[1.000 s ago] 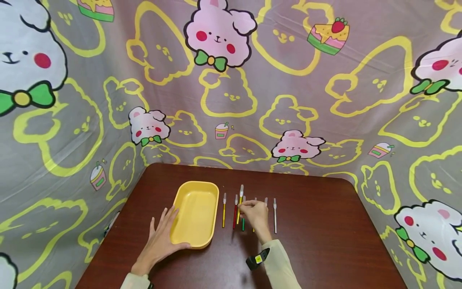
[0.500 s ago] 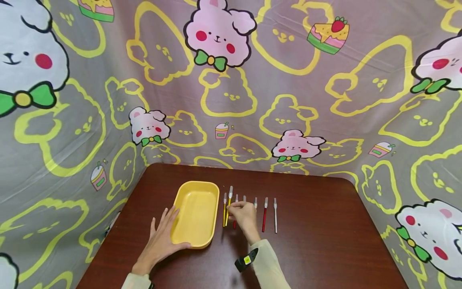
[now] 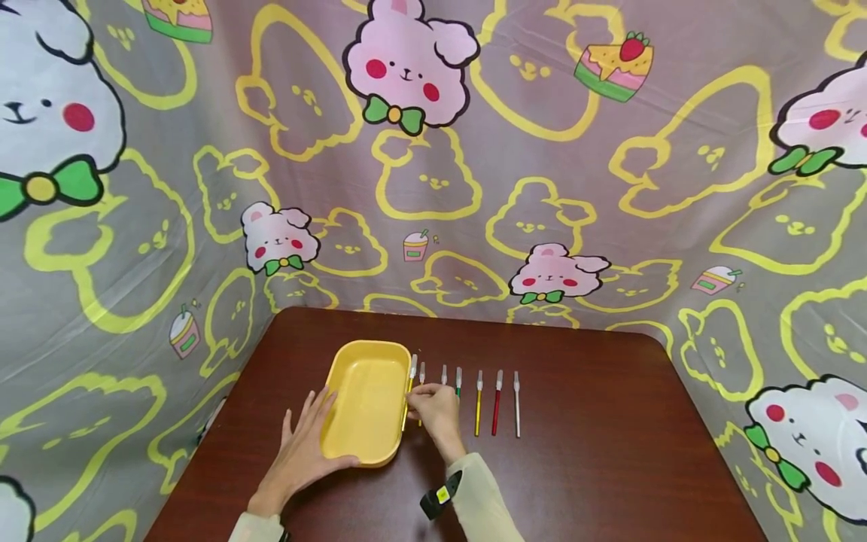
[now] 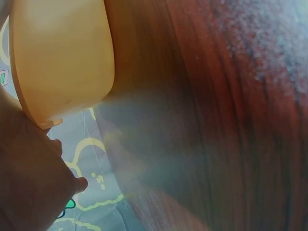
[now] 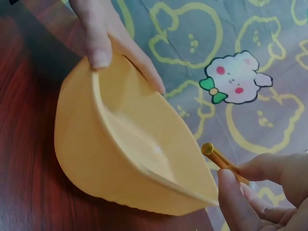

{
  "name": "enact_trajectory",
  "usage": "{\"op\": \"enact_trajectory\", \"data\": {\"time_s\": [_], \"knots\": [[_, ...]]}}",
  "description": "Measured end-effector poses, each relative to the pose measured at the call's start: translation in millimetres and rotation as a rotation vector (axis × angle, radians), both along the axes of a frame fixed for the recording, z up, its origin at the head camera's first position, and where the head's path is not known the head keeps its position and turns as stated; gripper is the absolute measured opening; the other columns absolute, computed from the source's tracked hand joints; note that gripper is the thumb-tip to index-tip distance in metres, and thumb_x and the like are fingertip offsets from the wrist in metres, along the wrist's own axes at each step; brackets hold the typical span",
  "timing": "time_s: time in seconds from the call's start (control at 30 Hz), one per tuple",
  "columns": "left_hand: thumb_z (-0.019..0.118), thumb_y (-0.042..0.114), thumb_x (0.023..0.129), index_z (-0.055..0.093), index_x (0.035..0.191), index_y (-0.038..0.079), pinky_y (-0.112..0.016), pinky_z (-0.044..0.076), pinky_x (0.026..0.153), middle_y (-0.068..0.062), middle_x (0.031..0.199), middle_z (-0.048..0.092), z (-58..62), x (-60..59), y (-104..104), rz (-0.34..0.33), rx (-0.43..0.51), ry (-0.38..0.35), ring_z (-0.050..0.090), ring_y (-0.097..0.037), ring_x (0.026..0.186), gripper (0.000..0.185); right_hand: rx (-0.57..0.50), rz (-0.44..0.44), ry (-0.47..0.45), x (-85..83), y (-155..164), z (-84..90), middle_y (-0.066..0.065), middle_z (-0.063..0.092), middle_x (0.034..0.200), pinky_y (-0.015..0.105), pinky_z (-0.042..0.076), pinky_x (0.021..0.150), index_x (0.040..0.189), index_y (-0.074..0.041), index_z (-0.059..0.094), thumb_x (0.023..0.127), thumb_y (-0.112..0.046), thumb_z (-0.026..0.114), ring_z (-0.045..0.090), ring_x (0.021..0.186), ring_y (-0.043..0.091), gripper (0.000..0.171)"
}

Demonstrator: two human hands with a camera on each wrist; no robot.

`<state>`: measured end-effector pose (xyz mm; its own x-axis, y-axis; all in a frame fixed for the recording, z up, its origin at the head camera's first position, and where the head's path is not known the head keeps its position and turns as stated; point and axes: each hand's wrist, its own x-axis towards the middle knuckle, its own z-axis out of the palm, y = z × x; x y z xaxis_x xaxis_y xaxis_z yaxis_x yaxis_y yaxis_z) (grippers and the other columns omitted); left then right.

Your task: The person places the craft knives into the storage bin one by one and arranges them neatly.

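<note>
Lays the left hand (image 3: pixel 305 430) at the near left corner of the tray (image 3: pixel 371 399), back uppermost, with fingers (image 3: pixel 318 406) long and spread against its left side and the thumb (image 3: pixel 343 460) stretched across its near edge; slants the left wrist (image 3: pixel 269 493) in from the near left of the tray, ahead of a pale-sleeved left forearm (image 3: pixel 256 529); holds the right hand (image 3: pixel 436 412) just beside the tray's right rim, back uppermost too, with thumb and fingertips (image 3: pixel 421 390) set in a pinch; slants the right wrist (image 3: pixel 454 450) in from the near right of the tray, ahead of a pale-sleeved right forearm (image 3: pixel 484 500)
</note>
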<state>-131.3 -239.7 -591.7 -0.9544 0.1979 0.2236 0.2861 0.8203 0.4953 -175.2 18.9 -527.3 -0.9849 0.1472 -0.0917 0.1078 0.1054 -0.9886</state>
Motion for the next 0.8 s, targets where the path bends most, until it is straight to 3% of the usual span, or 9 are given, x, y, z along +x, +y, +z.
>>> {"op": "enact_trajectory", "data": {"time_s": [0.2,0.43,0.8], "knots": [[0.086,0.074,0.068,0.031,0.166,0.012,-0.080,0.011,0.114,-0.015,0.172,0.027,-3.8,0.7,-2,0.000,0.008,0.007,0.024,-0.050,0.154,0.129,0.011,0.010,-0.005,1.5,-13,-2.5,0.012,0.076,0.074,0.037,0.064,0.060,0.086,0.007,0.077,0.085,0.004,0.079,0.076,0.061,0.026,0.004],[0.086,0.074,0.069,0.029,0.167,0.013,-0.080,0.010,0.115,-0.013,0.173,0.025,-2.8,0.4,-2,0.004,-0.003,-0.010,0.023,-0.049,0.155,0.129,-0.023,0.006,-0.010,2.2,-28,-7.4,0.011,0.075,0.074,0.028,0.061,0.055,0.085,0.008,0.075,0.083,0.006,0.077,0.071,0.058,0.015,0.003],[0.088,0.070,0.068,0.033,0.165,0.010,-0.082,0.013,0.112,-0.017,0.171,0.029,-1.9,1.1,0,0.004,-0.001,0.020,0.026,-0.051,0.153,0.127,-0.020,0.011,0.014,4.5,-47,-13.0,0.008,0.075,0.072,0.028,0.061,0.055,0.083,0.007,0.077,0.083,0.004,0.078,0.073,0.059,0.016,0.004]]}}
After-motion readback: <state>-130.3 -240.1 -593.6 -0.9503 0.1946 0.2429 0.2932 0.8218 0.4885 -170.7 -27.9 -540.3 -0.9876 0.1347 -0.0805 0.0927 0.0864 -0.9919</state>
